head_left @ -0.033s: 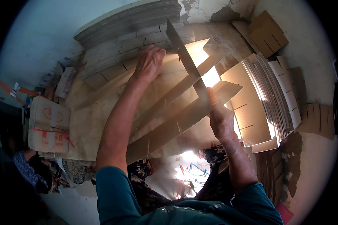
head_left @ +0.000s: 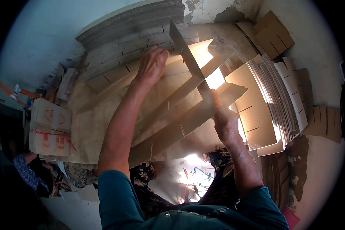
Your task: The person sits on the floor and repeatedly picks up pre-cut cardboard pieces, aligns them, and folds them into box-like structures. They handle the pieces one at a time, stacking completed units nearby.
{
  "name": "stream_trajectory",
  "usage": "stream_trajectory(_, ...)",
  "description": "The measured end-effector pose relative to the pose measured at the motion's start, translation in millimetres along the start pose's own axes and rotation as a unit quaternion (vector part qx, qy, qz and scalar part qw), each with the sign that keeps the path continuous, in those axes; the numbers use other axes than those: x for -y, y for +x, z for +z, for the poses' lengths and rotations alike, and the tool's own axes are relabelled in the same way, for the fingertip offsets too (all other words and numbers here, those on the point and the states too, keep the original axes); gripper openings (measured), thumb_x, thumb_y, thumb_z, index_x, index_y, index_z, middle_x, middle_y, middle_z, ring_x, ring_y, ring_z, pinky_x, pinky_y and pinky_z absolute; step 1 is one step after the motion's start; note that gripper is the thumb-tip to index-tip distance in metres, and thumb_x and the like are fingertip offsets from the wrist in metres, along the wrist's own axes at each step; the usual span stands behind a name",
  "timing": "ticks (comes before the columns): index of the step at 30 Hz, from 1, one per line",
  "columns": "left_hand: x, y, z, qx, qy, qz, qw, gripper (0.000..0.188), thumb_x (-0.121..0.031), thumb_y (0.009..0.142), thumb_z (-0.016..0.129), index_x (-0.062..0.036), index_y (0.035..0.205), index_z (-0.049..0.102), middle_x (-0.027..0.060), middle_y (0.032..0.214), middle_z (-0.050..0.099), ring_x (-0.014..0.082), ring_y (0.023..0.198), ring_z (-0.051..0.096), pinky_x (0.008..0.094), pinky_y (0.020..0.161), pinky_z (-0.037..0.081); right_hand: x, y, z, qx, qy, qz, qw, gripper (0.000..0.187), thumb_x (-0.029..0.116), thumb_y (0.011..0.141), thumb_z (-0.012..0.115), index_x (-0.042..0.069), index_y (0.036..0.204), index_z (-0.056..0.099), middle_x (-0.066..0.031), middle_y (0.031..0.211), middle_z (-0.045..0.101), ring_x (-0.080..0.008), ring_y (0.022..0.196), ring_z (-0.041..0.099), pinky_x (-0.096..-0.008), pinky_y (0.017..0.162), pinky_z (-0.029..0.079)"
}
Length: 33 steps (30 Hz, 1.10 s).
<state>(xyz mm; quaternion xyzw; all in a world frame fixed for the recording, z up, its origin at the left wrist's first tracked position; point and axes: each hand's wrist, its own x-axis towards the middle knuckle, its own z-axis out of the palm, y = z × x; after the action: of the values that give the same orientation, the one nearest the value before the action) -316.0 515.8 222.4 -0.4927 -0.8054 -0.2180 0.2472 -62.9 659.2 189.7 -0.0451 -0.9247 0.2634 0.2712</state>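
Three long slotted cardboard strips stand on edge, running from lower left to upper right: a near strip, a middle strip and a far strip. A shorter cardboard crosspiece stands across them, meeting the middle strip. My right hand grips the crosspiece's near end, beside the near strip; orange wrapping circles one finger. Over the far strip, my left hand is closed with fingers curled at its upper edge; the fingertips are partly hidden.
Stacked slotted cardboard lines the back of the wooden table. More cardboard sheets stand at the right. A taped carton sits at the left, near an orange-handled tool. Bright sunlight falls between the strips.
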Motion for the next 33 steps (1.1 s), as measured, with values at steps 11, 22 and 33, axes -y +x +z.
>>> stream_trajectory(11, 3, -19, 0, -0.087, -0.016, -0.061, 0.994, 0.018, 0.007, 0.064, 0.062, -0.0001, 0.081, 0.061, 0.0158, 0.079, 0.06, 0.0331, 0.076, 0.057, 0.041, 0.065, 0.047, 6, -1, -6, 0.011, 0.033, 0.012, 0.999, 0.072, -0.013, 0.073, 0.047, 0.018, 0.138, 0.039, -0.0208, 0.089, 0.062, -0.0345, 0.068, 0.062, -0.0383, 0.061, 0.052)
stream_trajectory(22, 0, -33, -7, -0.068, 0.003, -0.088, 0.994, 0.012, 0.002, 0.065, 0.059, -0.0023, 0.076, 0.062, 0.0143, 0.077, 0.061, 0.0314, 0.08, 0.058, 0.0418, 0.068, 0.047, 0, -3, 2, 0.012, 0.057, -0.016, 0.998, 0.067, -0.013, 0.074, 0.047, 0.014, 0.135, 0.043, -0.0186, 0.094, 0.064, -0.0334, 0.072, 0.064, -0.0378, 0.063, 0.053)
stream_trajectory(33, -3, -42, -10, -0.038, -0.074, -0.117, 0.99, 0.011, 0.0, 0.065, 0.064, -0.0026, 0.076, 0.062, 0.0138, 0.077, 0.061, 0.0326, 0.077, 0.058, 0.0428, 0.067, 0.046, 11, 3, -5, 0.157, -0.011, 0.084, 0.984, 0.07, -0.011, 0.072, 0.045, 0.019, 0.136, 0.041, -0.0165, 0.098, 0.064, -0.0344, 0.072, 0.063, -0.0388, 0.064, 0.053)
